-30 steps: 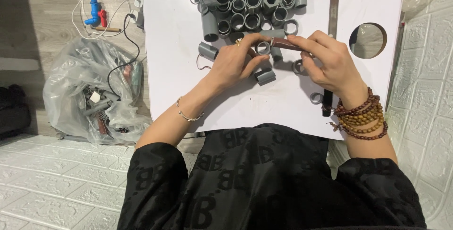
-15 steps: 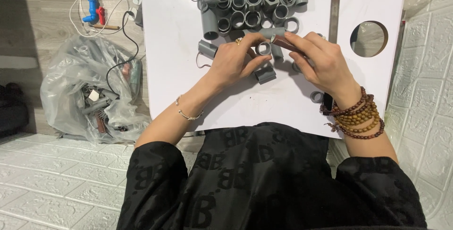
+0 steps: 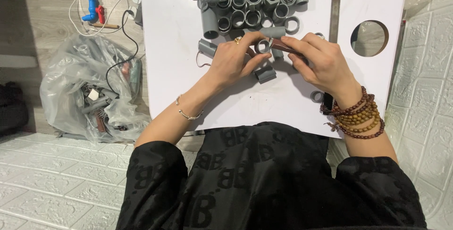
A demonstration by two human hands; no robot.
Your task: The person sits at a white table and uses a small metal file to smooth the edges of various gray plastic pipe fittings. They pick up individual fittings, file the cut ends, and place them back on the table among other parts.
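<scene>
Over the white tabletop [image 3: 179, 46], your left hand [image 3: 233, 60] pinches a grey pipe fitting [image 3: 262, 46] while your right hand [image 3: 321, 62] clamps a brown tool [image 3: 283, 46] (tip at its mouth); next, align carefully.

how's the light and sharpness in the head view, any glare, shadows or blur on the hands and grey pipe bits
Head view: even, soft light, no harsh glare on the white plastic table; faint shadows under the left hand and right hand; the small grey plastic pipe fitting between them and the pile of grey pipe fittings look sharp; edges bend slightly.
</scene>
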